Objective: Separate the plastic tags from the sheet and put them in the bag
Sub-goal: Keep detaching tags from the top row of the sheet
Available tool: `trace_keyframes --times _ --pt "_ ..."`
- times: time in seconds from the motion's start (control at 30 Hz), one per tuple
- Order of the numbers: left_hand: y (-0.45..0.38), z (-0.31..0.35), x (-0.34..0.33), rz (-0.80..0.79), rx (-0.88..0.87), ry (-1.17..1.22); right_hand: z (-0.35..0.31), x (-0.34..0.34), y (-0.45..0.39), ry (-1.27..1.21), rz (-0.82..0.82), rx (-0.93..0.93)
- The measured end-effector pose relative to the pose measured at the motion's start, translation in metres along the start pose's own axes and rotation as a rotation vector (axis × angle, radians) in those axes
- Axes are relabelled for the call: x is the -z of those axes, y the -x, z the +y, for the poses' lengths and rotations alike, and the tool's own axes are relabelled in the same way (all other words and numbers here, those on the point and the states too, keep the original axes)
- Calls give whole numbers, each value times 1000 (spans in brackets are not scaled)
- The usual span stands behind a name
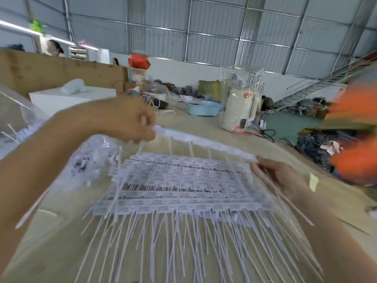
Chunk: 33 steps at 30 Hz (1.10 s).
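Head view shows, nearest to me, the long white tails of the plastic tags [183, 242] lying fanned out on the worktop [61, 231]. Just beyond them the sheet [179, 180] of tags lies flat, its printed heads joined in rows.

Above the sheet the person holds one white strip [204, 142] of tags stretched between the two hands, lifted clear of the worktop, with thin tails hanging down from it. The right hand [279, 176] pinches the near end of the strip between thumb and fingers. The left hand [130, 119] has its fingers curled around the far end. The picture is blurred, so I cannot tell if the strip is fully free from the sheet.

To do this step well, I think the person should keep the strip tight and pull evenly, so the tails do not catch in the rows below. Then both ends should come together before the strip goes into the clear bag [89, 160], which lies just left of the sheet with loose tags already inside.

Farther away stand a blue basket [202, 109] and a wrapped white appliance [238, 111].
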<state>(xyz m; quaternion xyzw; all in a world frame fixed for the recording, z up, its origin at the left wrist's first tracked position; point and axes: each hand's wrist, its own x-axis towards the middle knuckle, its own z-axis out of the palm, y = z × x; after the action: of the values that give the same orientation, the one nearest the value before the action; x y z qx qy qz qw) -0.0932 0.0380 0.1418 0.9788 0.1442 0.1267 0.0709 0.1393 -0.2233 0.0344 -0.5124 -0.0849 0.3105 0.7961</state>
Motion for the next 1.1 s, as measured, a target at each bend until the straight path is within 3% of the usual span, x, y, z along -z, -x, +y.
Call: trace_keyframes --times 0.1,0.23,0.33,0.43,0.53,0.6,0.87,1.1 --pt "2 -40 -37 -308 171 -37 23 -11 -8 371 -60 16" --pt "3 -65 -75 -429 259 -21 42 -22 -16 431 -39 118" --pt "0 -59 -79 -497 277 -201 46 -27 -17 452 -64 112" --pt "-11 -30 -83 -383 199 -381 40 -31 -20 456 -60 64" --pt "-30 21 -101 -163 19 -10 33 -34 -24 508 -74 9" --pt "-45 54 -119 -138 -67 224 33 -36 -26 509 -89 11" --pt "-72 77 -168 -197 73 555 45 -33 -22 496 -176 104" --pt "-66 83 -176 -85 104 613 52 -33 -18 706 -257 141"
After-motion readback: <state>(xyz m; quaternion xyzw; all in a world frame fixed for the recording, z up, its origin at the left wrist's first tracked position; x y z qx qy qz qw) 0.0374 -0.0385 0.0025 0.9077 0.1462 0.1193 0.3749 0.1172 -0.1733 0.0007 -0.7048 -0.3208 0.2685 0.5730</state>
